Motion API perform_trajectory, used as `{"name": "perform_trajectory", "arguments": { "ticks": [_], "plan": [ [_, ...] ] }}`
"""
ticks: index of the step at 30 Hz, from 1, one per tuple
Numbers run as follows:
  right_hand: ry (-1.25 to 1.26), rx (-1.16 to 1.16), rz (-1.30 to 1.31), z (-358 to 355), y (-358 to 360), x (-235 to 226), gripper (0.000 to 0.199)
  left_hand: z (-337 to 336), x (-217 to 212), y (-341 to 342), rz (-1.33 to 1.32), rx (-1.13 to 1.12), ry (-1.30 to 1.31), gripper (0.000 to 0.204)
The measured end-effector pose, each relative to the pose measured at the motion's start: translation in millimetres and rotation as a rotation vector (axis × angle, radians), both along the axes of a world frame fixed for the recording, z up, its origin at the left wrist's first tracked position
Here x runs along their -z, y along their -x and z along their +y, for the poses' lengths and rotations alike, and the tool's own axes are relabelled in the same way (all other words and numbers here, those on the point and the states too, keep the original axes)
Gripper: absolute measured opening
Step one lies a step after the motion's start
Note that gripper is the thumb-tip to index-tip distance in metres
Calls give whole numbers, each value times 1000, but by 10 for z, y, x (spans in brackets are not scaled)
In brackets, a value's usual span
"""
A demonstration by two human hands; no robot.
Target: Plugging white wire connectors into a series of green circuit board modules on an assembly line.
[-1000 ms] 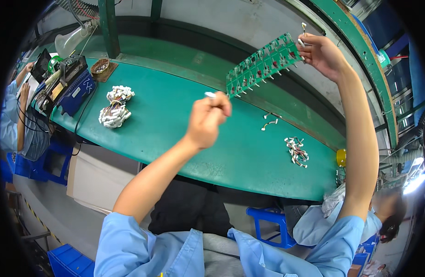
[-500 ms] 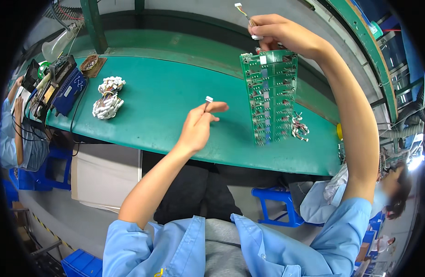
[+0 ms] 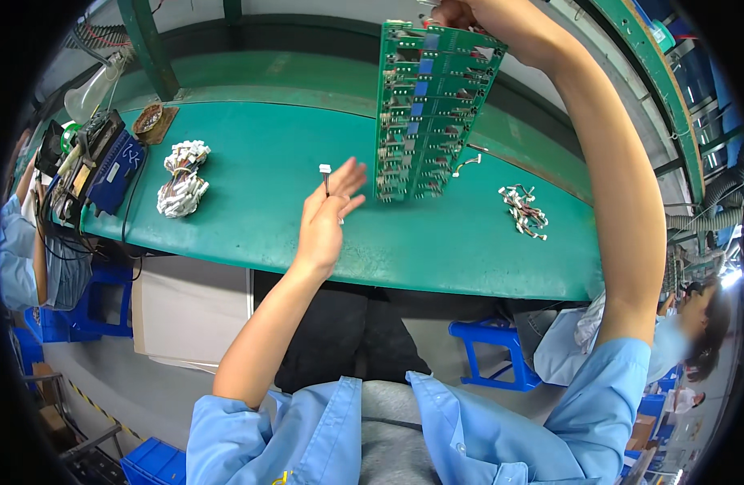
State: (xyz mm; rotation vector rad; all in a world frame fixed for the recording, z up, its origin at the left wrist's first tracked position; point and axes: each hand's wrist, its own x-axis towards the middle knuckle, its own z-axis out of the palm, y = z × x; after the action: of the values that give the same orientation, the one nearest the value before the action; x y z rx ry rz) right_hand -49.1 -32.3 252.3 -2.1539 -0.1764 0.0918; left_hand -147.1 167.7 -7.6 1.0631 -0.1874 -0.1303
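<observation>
At the top of the view my right hand (image 3: 513,28) grips the upper edge of a green circuit board panel (image 3: 437,113), which hangs upright above the table. Rows of components and a strip of blue parts run down the panel. My left hand (image 3: 322,226) is left of the panel and does not touch it. A short cable with a white connector (image 3: 325,169) sticks up from that hand, its wires held near the thumb while some fingers stretch out. Right of the panel's lower part, a single cable with white plugs (image 3: 467,165) shows on the table.
A loose pile of small cables (image 3: 523,212) lies on the green table (image 3: 259,202) at right. Tied bundles of white-plugged cables (image 3: 183,179) lie at left, near a blue device (image 3: 116,171) and a round dish (image 3: 148,118). Other people sit at both sides.
My right hand has raised the panel and brought it left. The cable it held no longer shows in its fingers; one now shows on the table. My left hand moved left, fingers spreading.
</observation>
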Motion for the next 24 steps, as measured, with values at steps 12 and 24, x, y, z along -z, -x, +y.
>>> {"name": "perform_trajectory", "arguments": {
  "ticks": [12,24],
  "plan": [
    [-80,223,237,-216,-31,268,24,164,4,141,192,345,169,52],
    [292,-305,366,200,-761,984,18,-448,-101,1308,642,407,539,65]
  ]
}}
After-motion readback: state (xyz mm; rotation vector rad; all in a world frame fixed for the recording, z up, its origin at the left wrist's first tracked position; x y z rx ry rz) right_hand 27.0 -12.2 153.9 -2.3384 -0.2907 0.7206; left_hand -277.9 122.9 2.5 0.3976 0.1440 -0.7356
